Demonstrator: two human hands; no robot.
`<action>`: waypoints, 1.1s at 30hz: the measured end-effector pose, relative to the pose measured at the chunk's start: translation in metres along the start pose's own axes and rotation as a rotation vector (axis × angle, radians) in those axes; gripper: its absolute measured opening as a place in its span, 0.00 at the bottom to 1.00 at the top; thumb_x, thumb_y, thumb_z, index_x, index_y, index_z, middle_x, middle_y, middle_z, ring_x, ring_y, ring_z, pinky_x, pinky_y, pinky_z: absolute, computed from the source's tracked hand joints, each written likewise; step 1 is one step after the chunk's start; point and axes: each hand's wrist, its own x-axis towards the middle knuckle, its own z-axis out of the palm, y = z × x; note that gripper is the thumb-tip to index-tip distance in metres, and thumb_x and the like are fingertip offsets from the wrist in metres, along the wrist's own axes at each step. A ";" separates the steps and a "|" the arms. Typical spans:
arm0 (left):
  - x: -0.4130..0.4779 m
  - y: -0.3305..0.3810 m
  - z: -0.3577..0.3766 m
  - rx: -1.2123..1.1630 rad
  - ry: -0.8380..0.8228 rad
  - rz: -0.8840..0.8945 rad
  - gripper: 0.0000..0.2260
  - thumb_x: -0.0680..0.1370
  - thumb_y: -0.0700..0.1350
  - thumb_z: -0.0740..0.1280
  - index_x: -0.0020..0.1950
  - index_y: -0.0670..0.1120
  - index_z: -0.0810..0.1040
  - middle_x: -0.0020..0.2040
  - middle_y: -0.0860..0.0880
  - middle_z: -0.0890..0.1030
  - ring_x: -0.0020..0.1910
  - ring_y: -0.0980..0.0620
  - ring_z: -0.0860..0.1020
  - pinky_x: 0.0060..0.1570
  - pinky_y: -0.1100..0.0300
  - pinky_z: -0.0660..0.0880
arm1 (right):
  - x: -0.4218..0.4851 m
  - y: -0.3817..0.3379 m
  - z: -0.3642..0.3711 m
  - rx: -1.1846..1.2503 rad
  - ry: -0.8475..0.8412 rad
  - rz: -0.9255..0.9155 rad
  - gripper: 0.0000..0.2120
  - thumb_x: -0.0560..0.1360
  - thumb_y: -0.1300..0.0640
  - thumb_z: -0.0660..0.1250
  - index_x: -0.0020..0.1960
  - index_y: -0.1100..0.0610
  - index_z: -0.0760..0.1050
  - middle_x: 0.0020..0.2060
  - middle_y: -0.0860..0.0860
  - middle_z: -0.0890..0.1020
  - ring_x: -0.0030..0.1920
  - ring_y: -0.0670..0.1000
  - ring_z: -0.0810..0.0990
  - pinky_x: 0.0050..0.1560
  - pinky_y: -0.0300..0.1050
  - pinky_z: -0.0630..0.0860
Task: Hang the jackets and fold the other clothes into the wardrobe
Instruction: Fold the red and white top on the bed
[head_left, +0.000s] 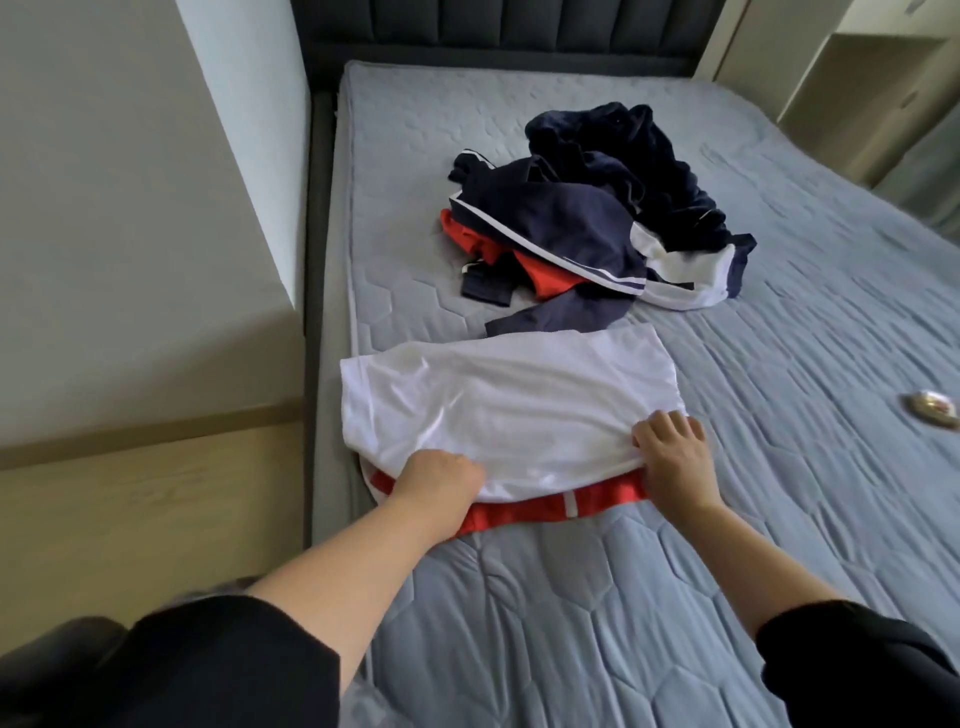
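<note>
A white garment with a red band along its near edge (509, 405) lies spread flat on the blue quilted bed (597, 597), near the left side. My left hand (441, 475) grips its near left edge, fingers curled into the cloth. My right hand (670, 452) pinches the near right edge where the white cloth meets the red band. Behind it sits a loose pile of clothes (597, 218): navy pieces with white stripes, a red one, and a dark fleecy item on top.
A dark padded headboard (493, 31) closes the far end. A wall and wooden floor (130, 519) run along the bed's left side. A small round metallic object (930, 408) lies on the bed at the right. Pale wardrobe shelving (872, 78) stands at the far right.
</note>
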 end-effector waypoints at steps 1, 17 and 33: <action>-0.001 0.004 0.003 0.005 -0.057 -0.009 0.13 0.77 0.37 0.58 0.61 0.44 0.73 0.57 0.44 0.78 0.56 0.42 0.77 0.49 0.54 0.70 | -0.007 -0.001 0.002 0.005 -0.080 0.006 0.07 0.60 0.69 0.67 0.37 0.62 0.75 0.34 0.58 0.74 0.34 0.61 0.76 0.37 0.53 0.74; 0.014 0.024 0.019 0.044 0.123 -0.016 0.19 0.75 0.35 0.61 0.65 0.43 0.64 0.60 0.44 0.68 0.58 0.44 0.69 0.44 0.53 0.68 | -0.008 -0.013 0.009 0.039 -0.811 0.030 0.49 0.62 0.39 0.63 0.78 0.49 0.46 0.78 0.50 0.46 0.77 0.51 0.42 0.73 0.63 0.39; 0.009 -0.024 -0.018 -0.077 -0.521 0.075 0.07 0.72 0.44 0.69 0.46 0.46 0.73 0.48 0.47 0.77 0.45 0.47 0.75 0.41 0.57 0.70 | -0.027 -0.070 -0.043 0.289 -0.767 -0.016 0.09 0.64 0.62 0.63 0.40 0.50 0.66 0.40 0.47 0.76 0.43 0.55 0.77 0.40 0.45 0.68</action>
